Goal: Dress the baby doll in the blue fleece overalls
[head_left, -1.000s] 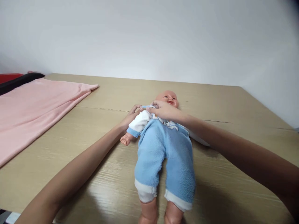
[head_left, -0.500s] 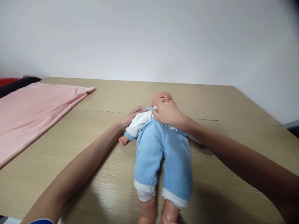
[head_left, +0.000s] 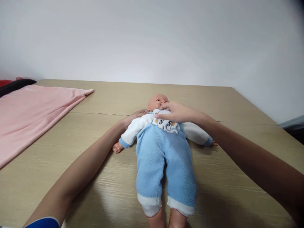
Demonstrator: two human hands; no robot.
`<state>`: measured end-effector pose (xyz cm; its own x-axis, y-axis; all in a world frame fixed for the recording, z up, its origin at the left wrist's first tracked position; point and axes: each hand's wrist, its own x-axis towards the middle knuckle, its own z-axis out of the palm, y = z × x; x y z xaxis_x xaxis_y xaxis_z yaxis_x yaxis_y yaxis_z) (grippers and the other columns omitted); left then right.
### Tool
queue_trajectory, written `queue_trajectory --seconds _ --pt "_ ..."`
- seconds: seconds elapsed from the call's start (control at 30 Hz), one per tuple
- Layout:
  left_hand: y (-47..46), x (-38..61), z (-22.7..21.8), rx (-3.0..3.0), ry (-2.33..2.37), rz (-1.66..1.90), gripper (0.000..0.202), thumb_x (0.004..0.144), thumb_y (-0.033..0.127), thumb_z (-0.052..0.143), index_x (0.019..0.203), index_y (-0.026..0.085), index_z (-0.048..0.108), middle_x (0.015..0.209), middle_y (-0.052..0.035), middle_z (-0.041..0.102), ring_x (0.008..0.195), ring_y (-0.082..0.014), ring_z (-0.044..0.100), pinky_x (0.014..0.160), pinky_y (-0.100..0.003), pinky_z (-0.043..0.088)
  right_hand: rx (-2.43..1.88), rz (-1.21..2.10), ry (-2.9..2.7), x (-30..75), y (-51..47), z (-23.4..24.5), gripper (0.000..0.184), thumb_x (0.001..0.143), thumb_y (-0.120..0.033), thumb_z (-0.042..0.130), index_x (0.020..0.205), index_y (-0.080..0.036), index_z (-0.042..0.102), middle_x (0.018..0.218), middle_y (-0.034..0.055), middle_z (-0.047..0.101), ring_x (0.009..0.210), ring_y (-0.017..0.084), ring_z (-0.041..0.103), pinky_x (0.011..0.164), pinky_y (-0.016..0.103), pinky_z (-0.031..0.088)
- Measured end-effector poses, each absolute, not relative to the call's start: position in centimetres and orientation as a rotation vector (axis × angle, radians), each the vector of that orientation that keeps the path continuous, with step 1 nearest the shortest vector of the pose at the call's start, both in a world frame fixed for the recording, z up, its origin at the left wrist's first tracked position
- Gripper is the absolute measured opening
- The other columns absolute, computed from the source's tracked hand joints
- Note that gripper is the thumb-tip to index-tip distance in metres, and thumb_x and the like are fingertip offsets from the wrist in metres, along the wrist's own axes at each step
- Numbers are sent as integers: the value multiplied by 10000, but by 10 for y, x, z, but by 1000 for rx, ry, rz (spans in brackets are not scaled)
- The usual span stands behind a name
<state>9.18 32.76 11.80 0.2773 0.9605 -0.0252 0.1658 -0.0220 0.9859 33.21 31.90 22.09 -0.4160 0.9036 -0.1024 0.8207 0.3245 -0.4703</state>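
Observation:
A baby doll (head_left: pixel 158 102) lies on its back, head away from me, in light-blue fleece overalls (head_left: pixel 163 158) with white sleeves. An elephant face (head_left: pixel 166 122) is on the chest bib. My right hand (head_left: pixel 179 111) is over the upper bib, below the doll's chin. Its thumb and fingers are apart, and the thumb touches the bib's edge. My left hand (head_left: pixel 135 117) rests at the shoulder on the left side of the view, fingers stretched toward the neck. The doll's sleeve hides part of that hand.
A pink cloth (head_left: pixel 40 110) is spread on the wooden table (head_left: pixel 95 174) at the left. Behind it, at the far left, are a black edge (head_left: pixel 16 85) and something red. A white wall (head_left: pixel 152 41) rises beyond the table.
My right hand has opened from a closed grip at the bib's upper corner and uncovered the elephant face. The doll's head and arms appear shifted slightly left. My left hand stays at the shoulder.

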Motion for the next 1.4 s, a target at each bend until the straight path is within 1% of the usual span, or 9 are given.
queue_trajectory --seconds 0.13,0.2,0.33,0.5,0.63,0.9,1.1,1.27,1.4 --pt "351 80 137 1551 1037 816 240 908 444 913 945 234 805 1016 -118 821 910 -280 739 797 -416 623 -1455 871 -2311 358 304 214 406 1001 -547 748 1258 -238 809 1293 101 831 1139 330 766 954 415 580" --pt "358 72 148 1615 1025 788 296 868 484 929 910 217 808 967 -110 812 888 -273 724 759 -376 588 -1387 818 -2246 363 295 204 369 1025 -516 720 1270 -251 794 1332 86 826 1203 328 758 1028 428 581" --pt "354 52 165 1845 884 705 437 807 508 961 1111 237 804 1171 -115 846 974 -282 792 745 -321 589 -1348 691 -2070 360 282 187 315 1069 -474 667 1270 -258 777 1286 76 846 1169 321 777 1025 436 589" --pt "348 27 180 1926 997 142 833 686 532 1017 1375 237 654 950 -66 854 796 -296 802 669 -328 566 -1396 553 -2078 356 277 186 315 1068 -451 672 1274 -251 800 1208 78 868 1056 305 800 951 405 579" --pt "350 17 191 2033 1169 -207 864 780 676 860 1447 222 551 1156 -97 800 1036 -334 738 835 -357 541 -1406 464 -2117 368 278 187 246 1061 -439 698 1174 -268 834 1146 41 886 995 279 802 827 352 555" --pt "347 23 191 2063 1228 -225 960 809 763 775 1528 215 452 1256 -137 766 1076 -347 710 906 -400 524 -1418 439 -2075 382 278 175 264 1088 -482 661 1172 -268 790 1131 59 871 1008 293 804 854 383 596" --pt "328 29 214 2192 1052 201 607 962 668 713 1378 244 587 1516 -145 686 1340 -345 670 1068 -441 546 -1481 573 -1937 419 249 157 406 1076 -592 648 1339 -293 729 1286 86 851 1165 337 811 1004 492 648" --pt "293 94 230 2421 758 714 275 1114 435 620 1313 247 650 1440 -103 721 1371 -292 644 1193 -457 500 -1534 236 -2035 472 213 124 610 969 -656 755 1461 -302 684 1455 145 757 1338 474 704 1138 685 565" --pt "294 173 205 2688 787 639 301 1087 388 696 1302 181 662 1385 -159 748 1364 -351 623 1215 -518 464 -1591 280 -2007 501 195 103 716 928 -628 821 1540 -310 629 1483 155 736 1323 488 702 1096 692 593"
